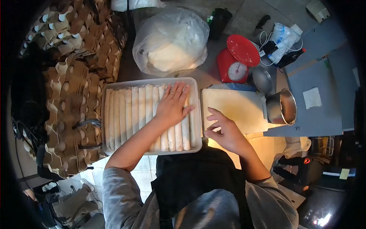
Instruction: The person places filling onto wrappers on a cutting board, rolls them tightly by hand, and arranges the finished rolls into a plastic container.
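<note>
Long pale wrapped rolls [127, 114] lie side by side in a rectangular translucent plastic tub [198, 129]. My left hand [173, 105] rests flat on the rolls at the tub's right side, fingers extended and holding nothing. Just right of the tub, my right hand [225, 131] hovers by the near left part of a cream cutting board [236, 105]. Its fingers are bent but apart, and nothing shows between them.
Egg trays [74, 122] are stacked on the left. Behind the tub sits a clear bag with pale contents [171, 45]. A red dial scale [236, 70], a metal bowl [262, 79] and a metal pot [282, 107] stand around the board. People's legs [72, 204] show lower left.
</note>
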### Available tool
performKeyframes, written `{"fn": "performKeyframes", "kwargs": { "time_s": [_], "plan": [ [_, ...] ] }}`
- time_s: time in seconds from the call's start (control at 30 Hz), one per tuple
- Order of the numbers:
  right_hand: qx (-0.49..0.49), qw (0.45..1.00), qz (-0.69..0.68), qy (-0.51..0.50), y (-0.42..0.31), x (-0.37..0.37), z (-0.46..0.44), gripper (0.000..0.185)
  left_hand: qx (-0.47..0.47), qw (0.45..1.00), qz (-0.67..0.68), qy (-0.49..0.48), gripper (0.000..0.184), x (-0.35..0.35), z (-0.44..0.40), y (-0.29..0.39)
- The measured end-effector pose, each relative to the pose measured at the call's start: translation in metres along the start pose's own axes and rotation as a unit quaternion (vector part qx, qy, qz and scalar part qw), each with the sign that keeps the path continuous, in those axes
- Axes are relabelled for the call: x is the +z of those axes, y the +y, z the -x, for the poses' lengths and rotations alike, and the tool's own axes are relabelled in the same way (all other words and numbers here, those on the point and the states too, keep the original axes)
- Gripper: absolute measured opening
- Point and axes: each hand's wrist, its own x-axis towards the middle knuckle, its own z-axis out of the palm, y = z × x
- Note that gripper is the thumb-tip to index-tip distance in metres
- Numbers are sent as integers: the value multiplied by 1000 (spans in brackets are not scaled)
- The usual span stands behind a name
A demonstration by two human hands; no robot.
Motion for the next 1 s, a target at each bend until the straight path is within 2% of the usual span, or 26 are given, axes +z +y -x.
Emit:
{"fn": "performKeyframes", "kwargs": {
  "time_s": [0.1, 0.2, 0.3, 0.4, 0.53, 0.63, 0.73, 0.83, 0.87, 0.93, 1.0],
  "plan": [
    [-14, 1000, -19, 3, 26, -30, 1, 60, 9, 999, -23, 31, 73, -18, 0, 10],
    [-24, 999, -35, -4, 55, -58, 0, 58, -9, 998, -22, -54, 73, -11, 6, 9],
    [-19, 998, -48, -24, 86, -82, -4, 57, -2, 999, -33, -32, 73, -18, 3, 14],
    [-27, 997, -45, -57, 106, -108, -10, 53, -27, 995, -91, 18, 67, -36, -10, 26],
    [-64, 996, -35, -58, 131, -133, -19, 50, -149, 976, -32, 155, 52, -27, -63, 2],
    [-78, 995, -42, -51, 139, -144, -18, 48, -241, 939, 33, 244, 45, 6, -103, -57],
    [-46, 996, -61, -44, 145, -149, -11, 48, -469, 818, 162, 292, 44, 45, -135, -114],
    [-24, 996, -77, -29, 162, -146, -3, 47, -521, 710, 361, 306, 47, 78, -140, -192],
    [-24, 996, -85, -21, 166, -144, -1, 46, -534, 685, 389, 306, 47, 79, -140, -197],
    [-20, 995, -101, -12, 166, -142, 4, 46, -565, 667, 376, 307, 47, 63, -138, -179],
    [-9, 996, -92, -13, 164, -140, 2, 46, -582, 672, 340, 306, 47, 54, -138, -171]
  ]
}}
